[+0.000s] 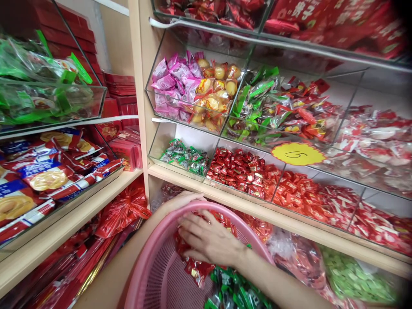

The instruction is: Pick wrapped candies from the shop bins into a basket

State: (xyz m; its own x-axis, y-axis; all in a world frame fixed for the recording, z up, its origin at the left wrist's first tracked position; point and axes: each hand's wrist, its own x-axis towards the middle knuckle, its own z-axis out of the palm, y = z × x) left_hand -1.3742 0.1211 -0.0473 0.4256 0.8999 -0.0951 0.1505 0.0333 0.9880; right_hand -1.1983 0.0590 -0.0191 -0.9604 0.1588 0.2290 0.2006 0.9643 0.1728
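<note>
A pink plastic basket [149, 240] is tilted at the bottom centre. My left hand [183, 201] lies over its far rim, fingers wrapped on the edge. Inside the basket, my right hand [209, 240] rests palm down with fingers spread on red-wrapped candies [197, 271]; whether any are gripped under the palm is hidden. Green-wrapped candies [236, 288] lie in the basket below my right wrist.
Clear bins hold green candies [186, 158], red candies [241, 169] and purple packets [175, 81]. A yellow price tag [298, 153] hangs in front. Left shelves carry snack packs [48, 171]; bagged goods [357, 274] lie below the right shelf.
</note>
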